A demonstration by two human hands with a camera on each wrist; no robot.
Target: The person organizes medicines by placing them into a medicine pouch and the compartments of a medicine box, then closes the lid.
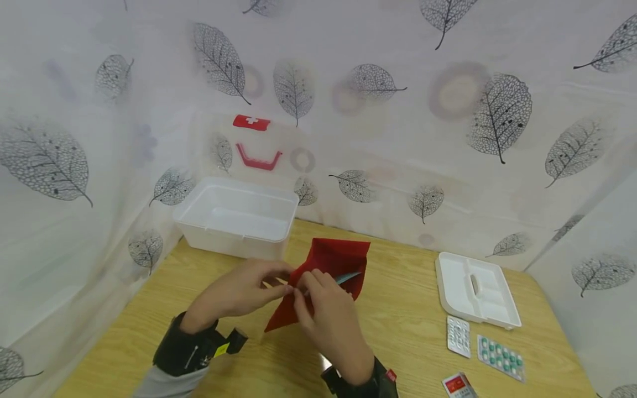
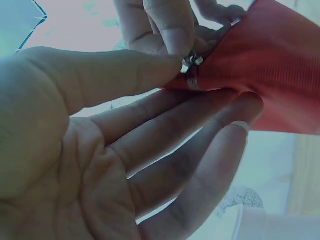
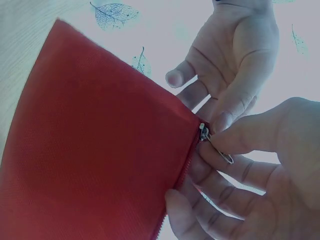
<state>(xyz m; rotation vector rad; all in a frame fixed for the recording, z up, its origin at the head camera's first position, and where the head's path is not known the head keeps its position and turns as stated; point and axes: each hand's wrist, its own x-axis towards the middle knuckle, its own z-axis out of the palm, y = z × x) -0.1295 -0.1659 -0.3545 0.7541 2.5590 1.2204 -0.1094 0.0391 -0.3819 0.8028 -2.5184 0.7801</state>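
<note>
A red fabric pouch (image 1: 343,249) with a zipper is held above the table, its mouth gaping in the head view. Inside it shows part of a pale blue item (image 1: 347,277), of a kind I cannot make out. My left hand (image 1: 241,290) pinches the pouch at one end of the zipper, thumb on the near side and fingers behind. My right hand (image 1: 330,315) has the metal zipper pull (image 3: 220,150) between thumb and index finger, close to the left thumb. The slider (image 3: 202,131) sits at the pouch's corner. The other right fingers lie along the zipper edge.
An open white plastic box (image 1: 234,243) stands at the back left; behind it show a red handle (image 1: 259,163) and a red label with a white cross (image 1: 251,122). On the right lie a white tray (image 1: 450,287), blister packs (image 1: 458,336) and a red-and-white packet (image 1: 459,385).
</note>
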